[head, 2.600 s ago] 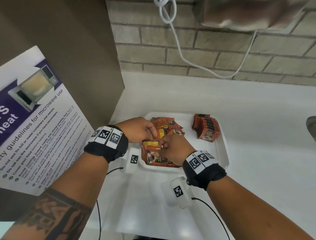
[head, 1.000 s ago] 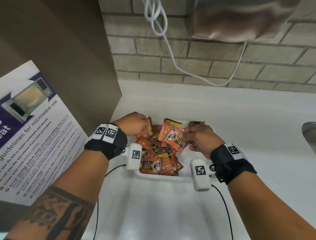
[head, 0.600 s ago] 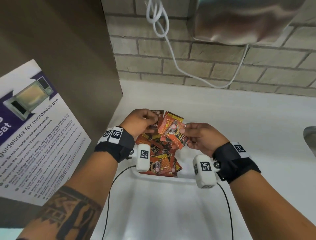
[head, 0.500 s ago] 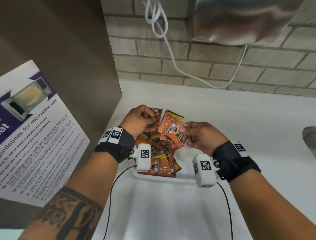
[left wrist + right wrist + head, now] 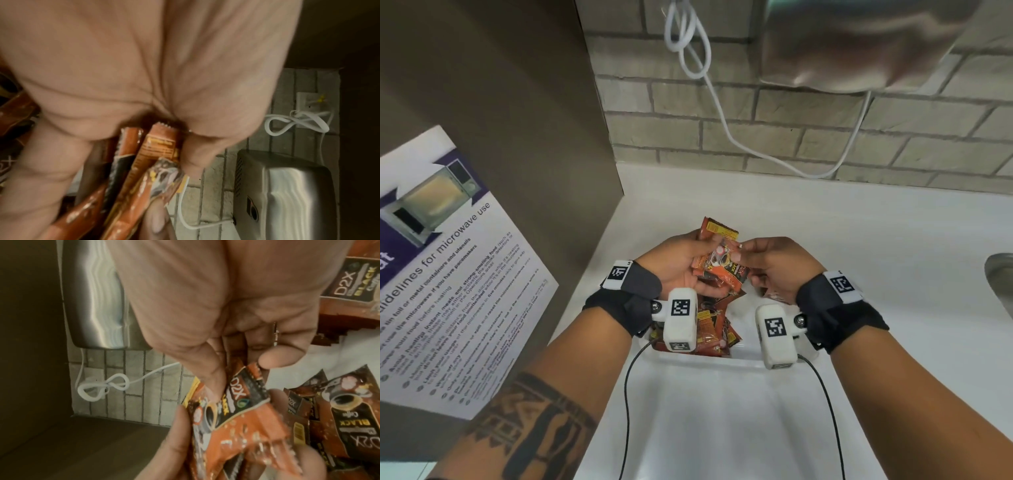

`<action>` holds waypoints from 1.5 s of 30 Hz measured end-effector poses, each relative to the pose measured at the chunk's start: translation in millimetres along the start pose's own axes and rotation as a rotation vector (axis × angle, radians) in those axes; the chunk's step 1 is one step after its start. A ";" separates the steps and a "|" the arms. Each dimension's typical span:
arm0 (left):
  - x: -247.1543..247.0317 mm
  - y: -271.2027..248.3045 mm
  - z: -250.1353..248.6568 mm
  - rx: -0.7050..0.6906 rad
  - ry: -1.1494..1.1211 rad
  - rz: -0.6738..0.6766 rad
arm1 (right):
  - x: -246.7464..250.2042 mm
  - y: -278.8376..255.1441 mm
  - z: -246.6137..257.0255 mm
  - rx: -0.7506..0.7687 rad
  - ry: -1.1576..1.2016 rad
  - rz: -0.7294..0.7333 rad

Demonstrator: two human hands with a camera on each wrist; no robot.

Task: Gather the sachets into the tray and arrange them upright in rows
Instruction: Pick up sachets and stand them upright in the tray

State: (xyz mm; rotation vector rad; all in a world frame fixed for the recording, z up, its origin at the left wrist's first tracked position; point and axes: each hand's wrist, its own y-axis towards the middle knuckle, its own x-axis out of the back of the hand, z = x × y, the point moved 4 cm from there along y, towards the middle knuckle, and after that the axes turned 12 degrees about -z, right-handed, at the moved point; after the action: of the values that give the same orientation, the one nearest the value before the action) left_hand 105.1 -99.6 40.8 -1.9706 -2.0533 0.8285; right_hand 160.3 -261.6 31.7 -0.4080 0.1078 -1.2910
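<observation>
Both hands are raised above the tray (image 5: 743, 359). The left hand (image 5: 681, 263) grips a small bundle of sachets (image 5: 717, 260) between thumb and fingers. The right hand (image 5: 777, 265) pinches the front sachet of that bundle at its edge.

Progress, as a judgement: the task is in its middle stage. Sachets are being squared into a bundle before being stood up. A loose pile (image 5: 710, 329) lies flat and mixed in the tray, below the hands, and is not yet arranged. No sachet is seen outside the tray.

View differences:
- The head view shows the tray's near rim and both hands together. The tray's far part is hidden behind the hands.
- The left wrist view shows the bundle edge-on: several sachets (image 5: 148, 162) fanned in the grip.
- The right wrist view shows the pinched sachet (image 5: 236, 404) crumpled, and more loose sachets (image 5: 349, 423) face-up in the tray beyond it. Standing sachets cannot be confirmed there.
</observation>
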 end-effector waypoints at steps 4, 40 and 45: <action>-1.6 1.7 -1.8 -0.055 -0.069 0.015 | -1.8 -0.3 4.9 0.055 -0.016 -0.094; 23.4 10.5 -2.7 -0.289 -0.225 -0.315 | -2.8 1.8 16.1 0.121 0.434 -0.191; 21.5 9.6 -3.4 -0.331 -0.155 -0.340 | -9.6 -5.6 21.9 0.178 0.220 -0.125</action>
State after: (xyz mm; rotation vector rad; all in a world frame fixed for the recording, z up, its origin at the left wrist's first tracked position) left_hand 112.7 -78.4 33.5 -1.6600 -2.6637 0.6168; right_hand 159.1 -248.6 52.4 -0.1201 0.1532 -1.4535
